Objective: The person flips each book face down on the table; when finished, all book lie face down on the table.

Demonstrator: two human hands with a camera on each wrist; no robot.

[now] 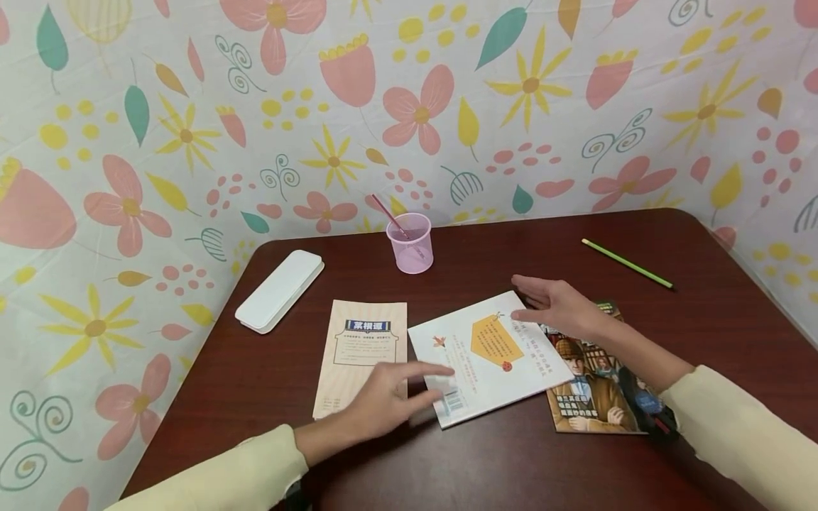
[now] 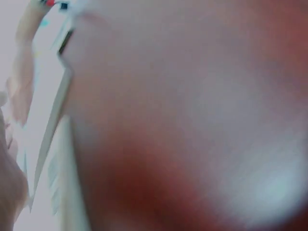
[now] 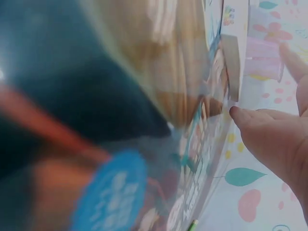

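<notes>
- The left hand reaches flat, fingers straight and relaxed, its fingertips touching the near-left part of a white paperback book with an orange label.
- The right hand lies open with fingers outstretched, resting on the far-right corner of the same white book, gripping nothing.
- The white book sits tilted at the middle of the dark red-brown wooden worktop, overlapping a glossy illustrated magazine on its right.
- A beige booklet with a dark title band lies just left of the book.
- Farther back stand a white oblong case, a translucent pink plastic cup holding a pink stick and a green pencil.
</notes>
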